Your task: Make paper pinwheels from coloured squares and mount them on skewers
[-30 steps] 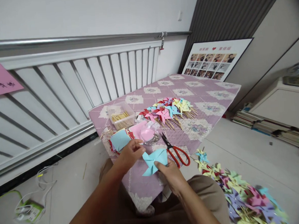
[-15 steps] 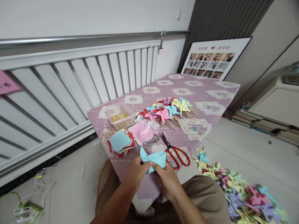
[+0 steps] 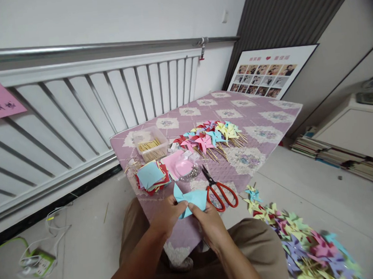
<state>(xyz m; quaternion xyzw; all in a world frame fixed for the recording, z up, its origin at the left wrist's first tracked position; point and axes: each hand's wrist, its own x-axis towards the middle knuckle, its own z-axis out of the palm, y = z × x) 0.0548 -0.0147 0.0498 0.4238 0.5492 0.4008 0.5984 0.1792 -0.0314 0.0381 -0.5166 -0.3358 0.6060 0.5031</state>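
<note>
Between my hands, over the table's near edge, is a light blue paper pinwheel [image 3: 194, 198] with its corners folded toward the middle. My left hand [image 3: 169, 212] pinches its left side, thumb pressed near the centre. On the other side my right hand [image 3: 209, 222] grips it, its thumb also at the centre, so the middle is partly covered. Red-handled scissors [image 3: 221, 192] lie just right of the pinwheel, blades partly apart. Left of it sits a stack of coloured paper squares [image 3: 151, 176], a blue one on top.
A clear plastic box [image 3: 151, 142] holds wooden sticks. Beside a pink dish [image 3: 183, 167] lie small metal fasteners [image 3: 194, 172]. Finished pinwheels on sticks [image 3: 210, 139] rest farther back on the table, and more pinwheels [image 3: 302, 242] lie on the floor at right. A radiator [image 3: 108, 106] runs behind.
The hands keep their hold on the blue pinwheel, and its right part has shifted slightly. The view has moved a little; everything on the table stays in place.
</note>
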